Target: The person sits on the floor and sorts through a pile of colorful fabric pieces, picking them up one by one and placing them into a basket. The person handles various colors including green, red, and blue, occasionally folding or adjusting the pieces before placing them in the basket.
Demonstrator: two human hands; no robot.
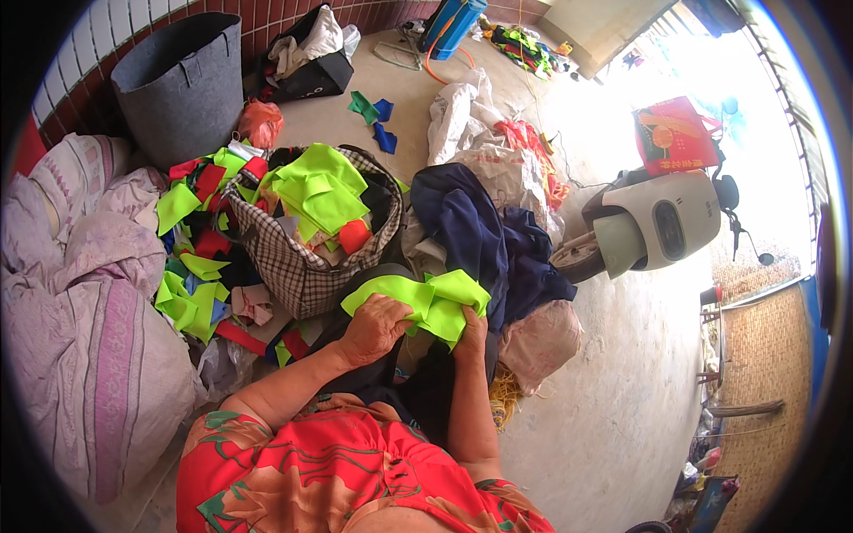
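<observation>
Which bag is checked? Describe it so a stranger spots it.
Find the tall grey bucket by the tiled wall. Below and right of it in the picture stands an open bag heaped with lime-green cloth. Only its sides are checked dark and pale.

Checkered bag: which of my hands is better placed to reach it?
Probably your left hand: it's nearer the checkered bag, on the left part of the lime-green cloth. Your right hand holds that cloth farther from the bag.
</observation>
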